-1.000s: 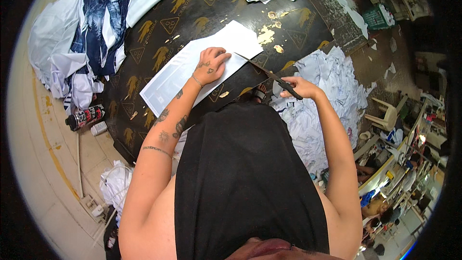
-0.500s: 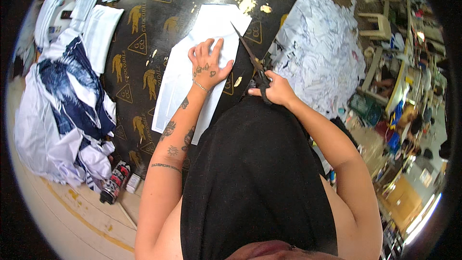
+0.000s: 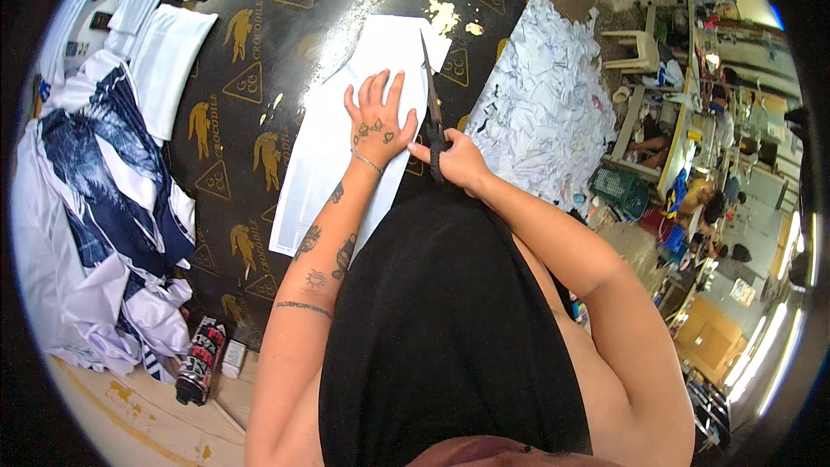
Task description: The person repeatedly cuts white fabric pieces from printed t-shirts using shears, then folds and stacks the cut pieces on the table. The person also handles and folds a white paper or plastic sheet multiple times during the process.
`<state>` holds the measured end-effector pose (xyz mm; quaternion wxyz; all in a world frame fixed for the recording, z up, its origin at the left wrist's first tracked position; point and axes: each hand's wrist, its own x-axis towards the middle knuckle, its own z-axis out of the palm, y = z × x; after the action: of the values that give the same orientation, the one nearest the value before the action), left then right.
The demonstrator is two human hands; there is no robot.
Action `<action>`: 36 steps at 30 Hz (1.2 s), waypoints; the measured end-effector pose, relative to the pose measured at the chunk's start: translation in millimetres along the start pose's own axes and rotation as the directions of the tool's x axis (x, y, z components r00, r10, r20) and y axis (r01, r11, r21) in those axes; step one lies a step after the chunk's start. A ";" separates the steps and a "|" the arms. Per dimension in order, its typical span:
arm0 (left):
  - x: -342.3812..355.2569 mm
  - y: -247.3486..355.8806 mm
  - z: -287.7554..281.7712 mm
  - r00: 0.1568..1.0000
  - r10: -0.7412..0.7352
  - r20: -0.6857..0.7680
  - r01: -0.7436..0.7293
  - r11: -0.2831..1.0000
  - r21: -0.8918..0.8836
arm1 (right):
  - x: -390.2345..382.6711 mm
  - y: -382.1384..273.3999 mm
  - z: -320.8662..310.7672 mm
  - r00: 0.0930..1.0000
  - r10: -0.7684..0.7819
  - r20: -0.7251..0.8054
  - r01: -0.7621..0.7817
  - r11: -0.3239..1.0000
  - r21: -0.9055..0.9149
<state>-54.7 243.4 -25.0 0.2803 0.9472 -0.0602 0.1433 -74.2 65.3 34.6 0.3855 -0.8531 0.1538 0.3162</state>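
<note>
At the far left of the frame lies a heap of blue and white cloth [image 3: 95, 207], hanging over the edge of the tabletop [image 3: 251, 60]. Below it, in the lower left, a spray can [image 3: 201, 361] lies on its side on the pale floor [image 3: 130, 415]. In the upper left sit some folded white pieces [image 3: 169, 52], side by side. The tabletop is black with gold animal and triangle pictures on it.

In the middle of the frame a long white sheet of fabric [image 3: 337, 147] lies flat on the tabletop. The left hand [image 3: 378, 125] rests on top of it, palm down, with the fingers spread out flat and holding nothing. It just presses the sheet down.

Just to the right, the right hand [image 3: 456, 160] has its fingers closed around the dark handles of a pair of scissors [image 3: 432, 108]. The blades point up toward the top of the frame and run along the right edge of the white sheet.

Further right is a big pile of white scraps [image 3: 540, 95]. At the far right, other people sit in a workroom, well apart.
</note>
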 end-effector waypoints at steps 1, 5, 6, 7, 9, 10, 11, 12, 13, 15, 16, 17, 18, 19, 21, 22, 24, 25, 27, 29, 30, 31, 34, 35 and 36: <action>-1.1 -1.2 1.2 1.000 -0.007 -0.012 0.007 1.000 -0.011 | 3.5 -4.0 1.6 1.000 0.022 -0.008 -0.022 0.999 0.026; -1.9 -4.3 3.4 1.000 -0.011 -0.009 0.011 1.000 -0.021 | 18.8 -21.8 5.9 0.998 0.054 -0.010 -0.054 0.998 0.011; -1.7 -4.3 3.0 1.000 -0.008 0.011 0.008 1.000 -0.012 | 20.1 -24.9 5.8 0.999 0.040 -0.026 -0.041 0.998 -0.048; -2.0 -4.4 2.2 0.997 -0.028 0.065 0.028 1.000 0.002 | 22.3 -28.3 5.2 0.999 0.038 0.005 -0.038 0.999 0.028; -3.3 -3.6 0.0 0.998 -0.016 0.058 0.017 1.000 -0.019 | 22.0 -31.9 -0.9 0.994 0.095 0.053 -0.101 0.988 0.121; -4.0 -2.8 -1.1 0.998 -0.015 0.066 0.017 0.999 -0.033 | 21.0 -32.9 -9.0 0.987 0.077 0.143 -0.118 0.945 0.306; -4.6 -2.6 -2.4 0.999 0.005 0.041 -0.003 0.999 -0.048 | 19.5 -34.2 -17.3 0.991 0.027 0.128 -0.066 0.950 0.307; -5.0 -2.0 -3.2 0.997 0.001 0.082 -0.001 1.000 0.001 | 19.8 -36.1 -30.6 0.992 -0.015 0.127 -0.025 0.950 0.311; -4.0 -1.7 -4.0 0.996 0.008 0.091 -0.009 1.000 0.011 | 20.3 -38.5 -44.8 0.985 -0.117 0.124 0.066 0.933 0.354; 0.9 1.2 -3.9 0.995 -0.044 0.086 0.048 0.998 -0.044 | 22.5 -43.7 -81.3 0.971 -0.193 0.144 0.141 0.941 0.309; 6.5 4.4 -2.9 0.989 -0.095 0.112 0.097 0.995 -0.014 | 29.6 -49.5 -103.4 0.951 -0.282 0.127 0.259 0.951 0.167; 14.3 9.8 -0.8 0.985 -0.136 0.109 0.136 0.991 0.012 | 36.7 -55.1 -125.2 0.924 -0.356 0.141 0.357 0.934 0.017; 24.5 17.7 2.2 0.965 -0.196 0.172 0.190 0.980 0.052 | 48.5 -63.9 -148.0 0.868 -0.463 0.180 0.480 0.875 -0.059; 36.6 28.6 6.7 0.992 -0.096 0.081 0.091 0.993 0.070 | 62.9 -73.6 -168.0 0.855 -0.469 0.220 0.511 0.835 -0.206; 70.8 55.0 19.1 0.991 0.028 0.129 -0.047 0.989 0.142 | 99.5 -96.6 -202.8 0.809 -0.487 0.329 0.587 0.649 -0.484; 88.7 72.6 27.2 0.975 0.097 0.199 -0.109 0.993 0.052 | 116.6 -105.1 -216.3 0.748 -0.555 0.363 0.660 0.567 -0.492; 121.1 107.9 46.2 0.877 0.277 0.392 -0.212 0.956 -0.201 | 157.3 -122.1 -230.5 0.738 -0.500 0.453 0.669 0.459 -0.584; 136.1 121.0 55.8 0.840 0.404 0.361 -0.280 0.894 -0.349 | 177.3 -128.3 -234.3 0.700 -0.501 0.509 0.712 0.426 -0.559; 149.4 132.0 66.8 0.795 0.490 0.356 -0.201 0.768 -0.608 | 213.3 -133.4 -234.6 0.642 -0.548 0.536 0.738 0.253 -0.626; 136.2 119.8 58.0 0.930 0.349 0.114 -0.237 0.808 -0.540 | 244.1 -132.1 -230.0 0.605 -0.566 0.559 0.750 0.171 -0.639; 124.7 102.9 47.4 0.984 0.138 0.111 -0.064 0.863 -0.502 | 256.6 -129.8 -228.2 0.555 -0.617 0.558 0.778 0.147 -0.611; 100.1 87.7 30.9 0.992 -0.125 -0.025 0.106 0.919 -0.381 | 267.5 -128.0 -225.6 0.524 -0.647 0.554 0.789 0.123 -0.603; -11.6 57.7 -25.3 0.393 -0.813 -0.430 0.810 0.527 -0.257 | 278.4 -117.1 -232.4 0.392 -0.732 0.557 0.862 0.082 -0.500; -58.6 57.5 -39.3 0.128 -0.823 -0.553 0.926 0.300 -0.231 | 277.7 -115.5 -232.6 0.411 -0.723 0.555 0.848 0.079 -0.525; -107.0 64.0 -49.5 -0.123 -0.788 -0.603 0.964 0.049 -0.262 | 273.5 -112.8 -233.4 0.416 -0.712 0.566 0.852 0.089 -0.516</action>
<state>-180.7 220.6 14.9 0.1694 0.6461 0.7115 0.2184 287.0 -42.1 35.1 0.1115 -0.8398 -0.5060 0.1622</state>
